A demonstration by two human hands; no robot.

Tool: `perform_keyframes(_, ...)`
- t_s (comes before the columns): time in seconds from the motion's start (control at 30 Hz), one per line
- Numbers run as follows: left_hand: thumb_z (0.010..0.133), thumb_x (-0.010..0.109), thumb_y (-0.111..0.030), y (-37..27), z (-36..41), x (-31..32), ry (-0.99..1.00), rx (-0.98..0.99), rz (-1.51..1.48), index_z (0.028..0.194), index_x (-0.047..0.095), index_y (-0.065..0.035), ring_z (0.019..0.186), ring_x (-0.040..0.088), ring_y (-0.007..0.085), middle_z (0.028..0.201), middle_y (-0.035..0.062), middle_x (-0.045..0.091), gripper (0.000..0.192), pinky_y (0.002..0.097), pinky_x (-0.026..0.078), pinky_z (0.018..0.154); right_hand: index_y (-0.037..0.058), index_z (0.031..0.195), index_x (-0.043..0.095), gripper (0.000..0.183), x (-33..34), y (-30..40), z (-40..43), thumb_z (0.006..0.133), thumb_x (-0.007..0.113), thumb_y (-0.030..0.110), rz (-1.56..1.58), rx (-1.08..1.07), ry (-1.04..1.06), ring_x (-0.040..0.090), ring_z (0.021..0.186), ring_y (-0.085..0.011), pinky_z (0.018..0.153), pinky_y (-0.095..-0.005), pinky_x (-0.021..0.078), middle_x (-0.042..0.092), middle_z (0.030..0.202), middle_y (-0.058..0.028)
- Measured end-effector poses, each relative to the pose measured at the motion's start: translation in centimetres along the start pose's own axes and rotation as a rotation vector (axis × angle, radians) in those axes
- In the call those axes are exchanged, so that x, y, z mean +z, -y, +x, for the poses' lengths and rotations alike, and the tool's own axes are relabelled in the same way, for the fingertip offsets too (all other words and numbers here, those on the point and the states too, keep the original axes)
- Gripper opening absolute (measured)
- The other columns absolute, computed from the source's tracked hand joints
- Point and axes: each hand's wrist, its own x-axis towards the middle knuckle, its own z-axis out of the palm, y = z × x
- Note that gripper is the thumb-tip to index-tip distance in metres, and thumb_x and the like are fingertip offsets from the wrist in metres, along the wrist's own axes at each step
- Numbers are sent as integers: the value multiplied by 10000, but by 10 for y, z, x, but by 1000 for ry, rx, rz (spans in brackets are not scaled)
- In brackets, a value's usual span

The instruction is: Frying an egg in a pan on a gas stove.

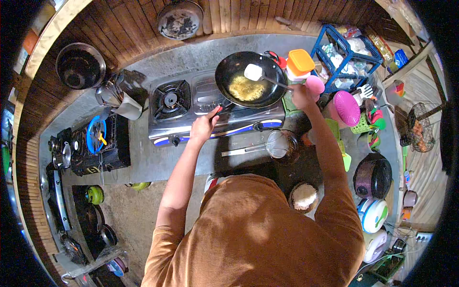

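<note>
A black wok rests on the right burner of a two-burner gas stove. Inside it, yellow food lies in what looks like bubbling oil. My left hand is at the near left of the wok, fingers around the end of its handle. With my right hand I grip the handle of a metal spatula, whose bright blade is over the wok, above the food. Whether the blade touches the food cannot be told. The left burner carries no pan.
A wire-mesh strainer lies in front of the stove. Right of the wok stand an orange-lidded container, a pink cup and a blue rack. A utensil holder stands left, a bowl of pale grains near my right arm.
</note>
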Motion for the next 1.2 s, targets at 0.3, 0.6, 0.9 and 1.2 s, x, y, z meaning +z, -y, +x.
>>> perform_keyframes(0.3, 922, 528, -409, -2, 0, -1, 22, -24, 30, 1317, 498, -398, 912, 627, 399, 996, 193, 654, 396, 501, 495, 798, 5, 970, 659, 228, 11, 10, 15, 799, 530, 84, -331, 67, 214, 653, 769, -396, 670, -485, 512, 641, 801, -229)
perform_keyframes(0.6, 917, 538, -404, -2, 0, 0, 0, -10, 7, 1310, 508, -393, 897, 629, 401, 962, 200, 657, 394, 496, 498, 787, 24, 1002, 696, 282, -9, 23, 10, 777, 527, 46, 151, -15, 269, 649, 853, -393, 789, -471, 514, 671, 955, -227)
perform_keyframes(0.9, 922, 530, -381, 1, 1, 2, -20, 29, 21, 1316, 509, -371, 865, 629, 408, 934, 212, 654, 395, 502, 496, 768, 42, 905, 656, 149, -7, -38, -6, 798, 584, 118, -502, -159, -187, 647, 677, -300, 605, -414, 518, 637, 736, -168)
perform_keyframes(1.2, 922, 541, -407, -5, -1, -2, 11, -8, 11, 1316, 517, -361, 907, 629, 409, 1018, 196, 651, 398, 475, 505, 797, 26, 914, 679, 175, -11, -41, -10, 789, 575, 90, -261, -241, 161, 654, 736, -321, 679, -412, 521, 676, 812, -152)
